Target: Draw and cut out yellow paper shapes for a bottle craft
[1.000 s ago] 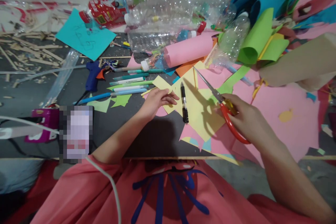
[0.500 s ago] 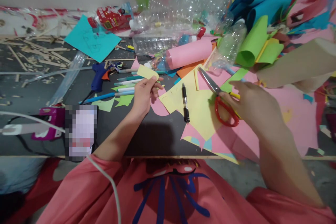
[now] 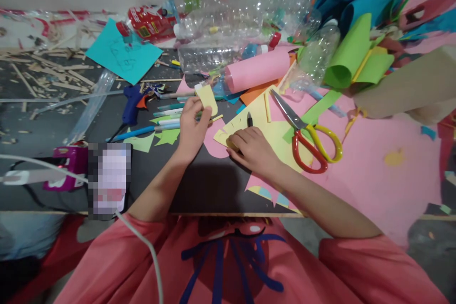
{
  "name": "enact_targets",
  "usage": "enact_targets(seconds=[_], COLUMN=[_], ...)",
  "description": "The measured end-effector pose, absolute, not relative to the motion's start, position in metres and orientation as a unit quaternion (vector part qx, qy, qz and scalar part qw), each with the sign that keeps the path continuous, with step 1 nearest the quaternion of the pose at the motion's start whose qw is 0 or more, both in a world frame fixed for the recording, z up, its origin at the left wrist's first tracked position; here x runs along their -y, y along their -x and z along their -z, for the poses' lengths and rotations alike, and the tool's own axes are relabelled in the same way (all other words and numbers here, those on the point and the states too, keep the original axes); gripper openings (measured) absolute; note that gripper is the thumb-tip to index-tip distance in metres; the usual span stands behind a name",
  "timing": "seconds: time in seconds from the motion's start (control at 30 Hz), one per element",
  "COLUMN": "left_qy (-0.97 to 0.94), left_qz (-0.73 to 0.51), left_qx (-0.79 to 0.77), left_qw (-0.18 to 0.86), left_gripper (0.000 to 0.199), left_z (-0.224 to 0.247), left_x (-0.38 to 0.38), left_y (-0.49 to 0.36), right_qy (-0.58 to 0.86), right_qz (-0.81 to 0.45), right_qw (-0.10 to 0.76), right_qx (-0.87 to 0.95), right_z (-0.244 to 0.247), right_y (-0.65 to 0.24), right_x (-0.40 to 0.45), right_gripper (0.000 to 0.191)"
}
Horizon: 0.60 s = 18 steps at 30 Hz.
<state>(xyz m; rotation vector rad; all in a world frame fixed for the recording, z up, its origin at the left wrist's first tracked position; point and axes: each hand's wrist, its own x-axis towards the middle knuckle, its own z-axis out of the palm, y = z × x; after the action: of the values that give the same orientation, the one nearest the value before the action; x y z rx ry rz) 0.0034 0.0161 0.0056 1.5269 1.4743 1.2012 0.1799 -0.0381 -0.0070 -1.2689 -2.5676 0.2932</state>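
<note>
Between the thumb and fingers of my left hand (image 3: 194, 126) is a small yellow paper piece (image 3: 208, 99) with rounded corners, tilted upright. My right hand (image 3: 252, 147) lies over a large yellow paper sheet (image 3: 281, 140), its fingers bent together at the sheet's left part. What those fingers hold, if anything, is hidden. A black pen (image 3: 250, 119) shows only its tip end beyond the knuckles; the hand covers the rest. Scissors (image 3: 298, 123) with one red and one yellow handle rest on the papers to the right, blades slightly apart and free of my hand.
A blue glue gun (image 3: 131, 104), several markers (image 3: 171, 121) and a phone (image 3: 109, 180) with a white cable lie left. Plastic bottles (image 3: 217, 26) and a pink-wrapped bottle (image 3: 258, 70) stand behind. Pink paper (image 3: 370, 175) covers the right side; wood scraps (image 3: 60, 71) litter the far left.
My right hand has let go of the scissors, leaving them on the papers, and moved left over the pen and yellow sheet. My left hand has turned the small yellow piece more upright.
</note>
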Motion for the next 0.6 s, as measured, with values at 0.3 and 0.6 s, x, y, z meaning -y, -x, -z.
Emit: enact_targets(seconds=[0.3,0.6], left_qy=[-0.609,-0.652], left_qz=[-0.435,-0.464], left_qx=[-0.585,-0.515], left_qw=[0.312,0.308], left_gripper=[0.018,0.032], left_z=[-0.006,0.007], left_x=[-0.016,-0.007], left_y=[-0.004,-0.008], right_qy=[0.513,0.501], right_qz=[-0.293,-0.517], right_qw=[0.383,0.558], right_qx=[0.710,0.413], right_z=[0.004,0.004], right_y=[-0.192,-0.191], right_x=[0.034,0.028], right_gripper=[0.023,0.038])
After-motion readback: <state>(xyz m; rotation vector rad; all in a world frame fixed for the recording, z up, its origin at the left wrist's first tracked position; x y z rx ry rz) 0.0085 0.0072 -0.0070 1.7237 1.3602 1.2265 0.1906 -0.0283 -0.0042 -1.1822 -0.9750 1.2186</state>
